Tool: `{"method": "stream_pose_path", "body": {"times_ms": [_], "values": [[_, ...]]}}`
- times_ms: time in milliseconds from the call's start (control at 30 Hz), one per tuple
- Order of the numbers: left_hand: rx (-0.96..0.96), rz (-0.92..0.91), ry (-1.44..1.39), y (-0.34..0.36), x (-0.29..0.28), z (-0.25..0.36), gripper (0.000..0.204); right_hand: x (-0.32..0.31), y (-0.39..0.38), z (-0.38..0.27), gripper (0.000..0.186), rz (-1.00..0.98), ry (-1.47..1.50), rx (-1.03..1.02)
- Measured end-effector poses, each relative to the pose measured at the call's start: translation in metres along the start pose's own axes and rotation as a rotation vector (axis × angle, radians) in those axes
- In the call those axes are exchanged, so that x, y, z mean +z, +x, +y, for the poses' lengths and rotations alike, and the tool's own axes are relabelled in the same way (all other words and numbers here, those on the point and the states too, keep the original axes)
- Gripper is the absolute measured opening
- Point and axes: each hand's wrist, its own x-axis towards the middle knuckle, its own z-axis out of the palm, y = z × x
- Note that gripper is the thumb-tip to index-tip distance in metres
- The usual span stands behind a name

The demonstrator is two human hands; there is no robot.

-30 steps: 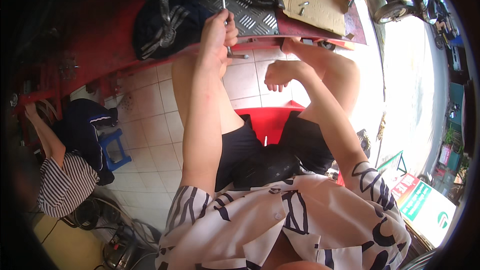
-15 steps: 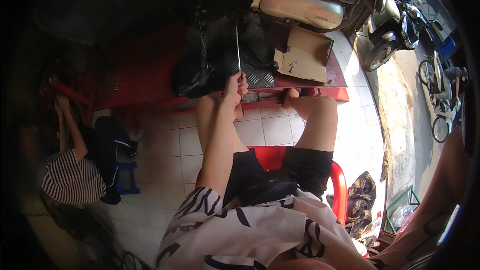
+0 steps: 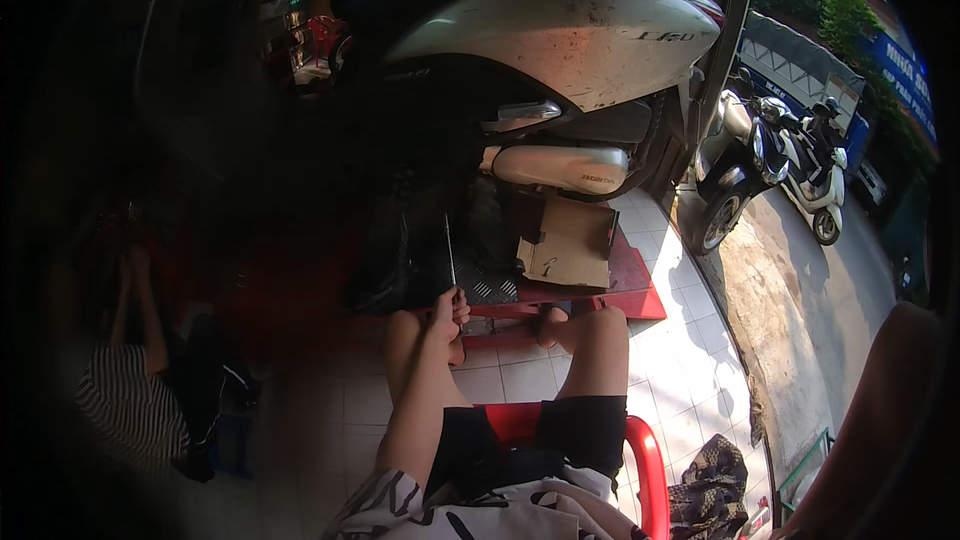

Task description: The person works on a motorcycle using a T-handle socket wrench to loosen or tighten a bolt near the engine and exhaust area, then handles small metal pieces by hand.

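My left hand [image 3: 449, 313] is closed around the lower end of a long thin metal rod-shaped tool [image 3: 450, 252]. The tool points up and away from me, toward the dark underside of a silver scooter [image 3: 560, 30]; its handle is hidden in my fist, and I cannot tell its exact kind. The far tip lies against shadow, so whether it touches anything does not show. My right arm [image 3: 870, 420] rises close to the camera at the right edge, with the hand outside the picture.
On the red platform [image 3: 632, 285], an opened cardboard box [image 3: 575, 240] holds a small metal part. A person in a striped top [image 3: 130, 410] works at the left. I sit on a red chair [image 3: 650, 470] beside patterned cloth [image 3: 710, 490]. Parked scooters [image 3: 740, 160] stand outside.
The view has tilted up, showing more of the scooter and street, while my knees and the box sit lower. My left hand still grips the rod-shaped tool.
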Motion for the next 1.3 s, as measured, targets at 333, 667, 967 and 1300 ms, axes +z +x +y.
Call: {"method": "stream_pose_path", "body": {"times_ms": [333,667,967,1300], "values": [[-0.018,0.06,-0.036,0.004,-0.014,-0.003,0.028,-0.02,-0.02,-0.031,0.022,0.209,0.01,-0.098],[0.245,0.192,0.134,0.003,0.004,-0.016,0.015,0.066,-0.105,-0.008,0.021,0.537,0.284,0.137],[0.417,0.126,0.271,0.011,0.01,-0.022,0.014,0.236,-0.174,0.045,0.013,0.074,0.323,0.512],[0.155,-0.057,0.241,-0.006,0.047,-0.034,0.012,0.263,-0.157,-0.013,0.052,-0.167,0.46,0.372]]}}
